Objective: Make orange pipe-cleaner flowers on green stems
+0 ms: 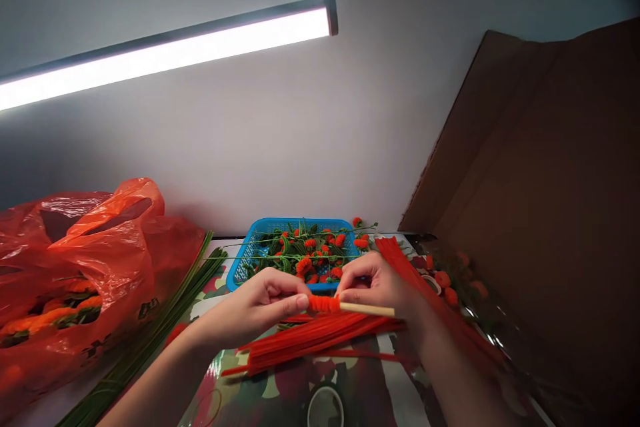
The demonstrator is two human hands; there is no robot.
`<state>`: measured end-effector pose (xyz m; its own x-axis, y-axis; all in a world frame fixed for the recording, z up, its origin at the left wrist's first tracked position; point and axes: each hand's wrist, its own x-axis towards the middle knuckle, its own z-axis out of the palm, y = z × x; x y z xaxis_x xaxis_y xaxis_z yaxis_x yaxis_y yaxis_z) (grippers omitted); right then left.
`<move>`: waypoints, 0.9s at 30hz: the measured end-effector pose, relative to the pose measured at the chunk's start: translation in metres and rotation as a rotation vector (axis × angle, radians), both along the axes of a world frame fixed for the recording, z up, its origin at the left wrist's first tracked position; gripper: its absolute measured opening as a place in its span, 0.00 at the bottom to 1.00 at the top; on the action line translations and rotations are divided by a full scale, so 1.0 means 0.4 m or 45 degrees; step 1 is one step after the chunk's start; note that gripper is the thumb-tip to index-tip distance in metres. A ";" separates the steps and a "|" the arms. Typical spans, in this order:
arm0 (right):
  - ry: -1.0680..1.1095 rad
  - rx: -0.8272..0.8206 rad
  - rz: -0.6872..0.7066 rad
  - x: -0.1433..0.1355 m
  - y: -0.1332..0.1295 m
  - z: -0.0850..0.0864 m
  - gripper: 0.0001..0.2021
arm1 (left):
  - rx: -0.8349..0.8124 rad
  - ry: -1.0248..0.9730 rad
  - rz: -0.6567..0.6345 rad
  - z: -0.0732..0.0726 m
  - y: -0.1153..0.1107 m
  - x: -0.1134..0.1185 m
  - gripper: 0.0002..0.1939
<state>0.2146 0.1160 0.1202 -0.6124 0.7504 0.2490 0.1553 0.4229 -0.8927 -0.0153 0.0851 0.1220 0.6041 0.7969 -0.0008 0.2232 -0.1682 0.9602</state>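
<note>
Above the middle of the table, a wooden stick [369,309] lies level with a red-orange pipe cleaner [324,303] coiled around it. My left hand [273,297] pinches the coil's left end between thumb and fingers. At the coil's right end, the thumb and fingertips of my right hand [373,283] are closed on the pipe cleaner beside the stick. The bare end of the stick points right under my right palm. Just below both hands rests a bundle of straight red pipe cleaners [300,345].
A blue basket [231,278] of orange blooms and green stems stands behind my hands. An orange plastic bag [175,240] and long green stems [150,333] are at left. A tape roll [325,407] lies in front. More red pipe cleaners [400,263] and a cardboard sheet [545,167] are at right.
</note>
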 end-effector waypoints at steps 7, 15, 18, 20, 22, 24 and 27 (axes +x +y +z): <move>-0.401 0.504 -0.303 -0.027 -0.010 -0.023 0.05 | 0.281 0.679 0.201 0.012 -0.005 -0.004 0.22; -0.273 0.938 -0.783 -0.080 -0.020 -0.070 0.08 | 0.406 0.449 0.669 -0.025 0.009 0.040 0.21; -0.101 0.838 -0.719 -0.082 -0.026 -0.068 0.12 | 0.352 0.225 0.715 -0.021 0.014 0.044 0.20; 0.032 0.660 -0.647 -0.080 -0.025 -0.062 0.12 | 0.269 0.112 0.712 -0.016 0.015 0.042 0.20; 0.173 0.407 -0.573 -0.075 -0.019 -0.055 0.10 | 0.159 0.021 0.683 -0.010 0.014 0.036 0.21; 0.277 0.147 -0.491 -0.066 -0.009 -0.049 0.10 | 0.059 -0.060 0.601 -0.005 0.014 0.028 0.22; 0.236 -0.120 -0.306 -0.042 0.010 -0.041 0.15 | 0.028 -0.093 0.415 -0.001 0.014 0.012 0.23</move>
